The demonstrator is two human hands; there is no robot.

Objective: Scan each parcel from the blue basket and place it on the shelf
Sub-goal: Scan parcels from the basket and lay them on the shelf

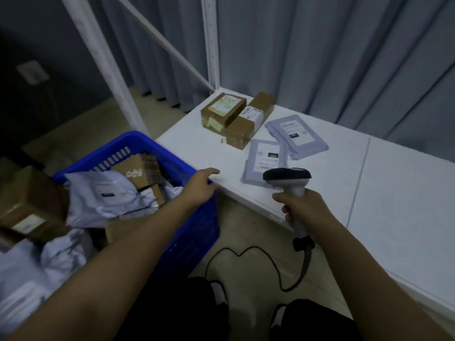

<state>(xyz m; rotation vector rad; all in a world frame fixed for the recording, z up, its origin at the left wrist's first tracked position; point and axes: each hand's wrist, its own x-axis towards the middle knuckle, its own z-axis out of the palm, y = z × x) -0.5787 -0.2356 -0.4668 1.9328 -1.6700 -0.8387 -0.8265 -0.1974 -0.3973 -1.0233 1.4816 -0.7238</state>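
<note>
The blue basket point(138, 146) stands on the floor at the left, filled with grey mailer bags point(103, 195) and brown cartons point(139, 169). My left hand point(200, 185) hovers over the basket's right rim, fingers relaxed and holding nothing. My right hand point(307, 215) grips the handle of a grey and black barcode scanner point(286, 177), whose head points at the shelf. On the white shelf point(369, 183) lie two brown boxes point(222, 110) point(248, 124) and two grey mailer parcels point(296, 135) point(264, 161) with labels up.
A brown box point(32, 205) sits blurred at the far left above more grey bags. The scanner's black cable point(270, 264) loops on the floor between basket and shelf. White shelf uprights point(210, 40) and grey curtains stand behind. My dark-trousered knees show at the bottom.
</note>
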